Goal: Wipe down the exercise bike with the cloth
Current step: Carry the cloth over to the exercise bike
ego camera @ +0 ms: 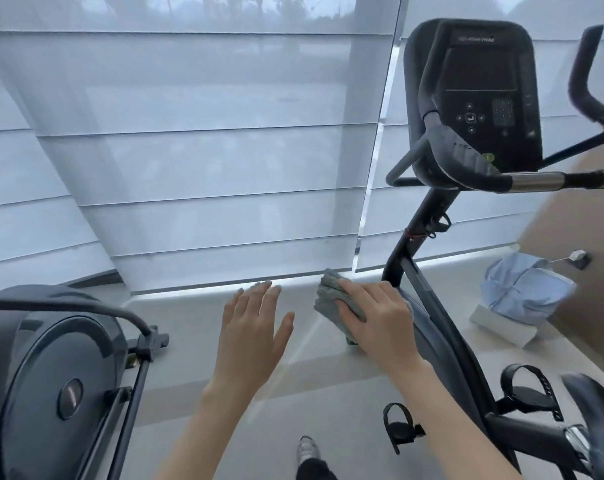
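A dark grey machine with a round side housing stands at the far left; no writing on it can be read. The left hand hangs palm down above the pale floor, its forearm reaching up from the lower edge. Its fingers are straight and spread wide, the thumb angled out to the right, and it holds nothing. Just beside it, the right hand reaches forward, palm down, to the foot of the exercise bike. Its fingers lie close together, folded over the grey cloth, and hold it against the bike's lower housing; the thumb is hidden. Part of the cloth sticks out to the left of the fingertips. Higher up, the bike's black console carries a small line of pale lettering at its top, too blurred to read, and button clusters below a dark screen. A light blue bundle sits on the floor at the right.
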Motion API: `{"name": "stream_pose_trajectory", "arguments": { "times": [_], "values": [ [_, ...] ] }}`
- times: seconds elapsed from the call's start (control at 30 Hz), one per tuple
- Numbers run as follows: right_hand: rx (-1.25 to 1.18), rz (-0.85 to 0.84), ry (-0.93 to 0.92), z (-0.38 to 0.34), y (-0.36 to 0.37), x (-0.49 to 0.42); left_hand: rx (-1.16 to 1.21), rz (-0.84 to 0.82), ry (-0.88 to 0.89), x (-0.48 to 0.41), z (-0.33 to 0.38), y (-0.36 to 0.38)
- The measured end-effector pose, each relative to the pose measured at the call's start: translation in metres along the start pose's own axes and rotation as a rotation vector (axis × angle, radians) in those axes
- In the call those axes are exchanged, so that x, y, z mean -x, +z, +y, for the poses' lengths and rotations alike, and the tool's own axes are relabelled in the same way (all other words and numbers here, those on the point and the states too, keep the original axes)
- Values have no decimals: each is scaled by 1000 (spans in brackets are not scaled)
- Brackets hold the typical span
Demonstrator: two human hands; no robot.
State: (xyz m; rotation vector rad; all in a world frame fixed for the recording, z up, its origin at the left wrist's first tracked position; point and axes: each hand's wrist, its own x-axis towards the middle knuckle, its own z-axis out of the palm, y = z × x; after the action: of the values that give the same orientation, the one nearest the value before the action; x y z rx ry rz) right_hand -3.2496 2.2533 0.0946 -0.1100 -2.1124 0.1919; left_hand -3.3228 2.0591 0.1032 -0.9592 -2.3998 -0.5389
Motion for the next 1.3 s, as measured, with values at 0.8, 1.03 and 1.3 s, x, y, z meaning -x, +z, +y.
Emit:
{"name": "stream_pose_trajectory", "arguments": {
  "times": [0.8, 1.03, 1.3],
  "values": [
    [147, 28, 54, 238, 308, -272, 129, -5, 126, -425, -132, 257],
    [433, 141, 147, 297, 346, -339, 334, -24, 416, -576, -137, 329],
    [763, 193, 331, 317, 326, -395, 643, 75, 795, -701, -87, 371]
  ]
}}
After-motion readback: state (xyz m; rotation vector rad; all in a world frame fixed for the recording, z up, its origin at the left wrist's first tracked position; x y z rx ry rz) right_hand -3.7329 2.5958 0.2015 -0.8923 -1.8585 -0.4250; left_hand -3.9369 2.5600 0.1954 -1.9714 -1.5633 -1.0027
